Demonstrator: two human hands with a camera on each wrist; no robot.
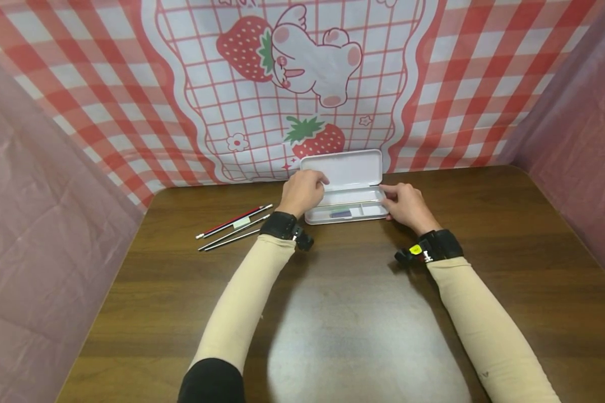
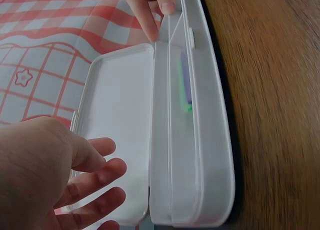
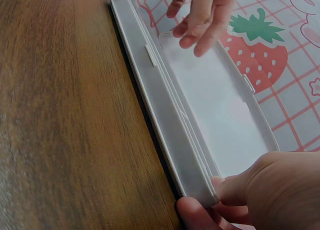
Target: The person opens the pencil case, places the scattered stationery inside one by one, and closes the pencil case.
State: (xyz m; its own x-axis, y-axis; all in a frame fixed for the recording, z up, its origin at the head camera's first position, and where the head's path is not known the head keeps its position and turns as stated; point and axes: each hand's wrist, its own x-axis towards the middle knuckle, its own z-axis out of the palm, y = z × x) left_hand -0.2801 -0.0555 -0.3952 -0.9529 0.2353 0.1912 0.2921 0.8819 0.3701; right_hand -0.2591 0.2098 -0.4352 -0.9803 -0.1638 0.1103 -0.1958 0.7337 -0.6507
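A white pencil case stands on the table with its lid raised against the backdrop. Inside its front compartment lies a small purple and green piece. My right hand grips the right end of the case between thumb and fingers. Over the left part of the case, my left hand hovers in front of the lid, its fingers loosely bent with nothing between them. In the right wrist view, the left hand's fingers hang apart above the lid.
Several pencils lie slantwise on the wooden table, left of the case. Among them rests a small pale green block. A red and white checked cloth with strawberries rises behind the table; pink cloth hangs at both sides.
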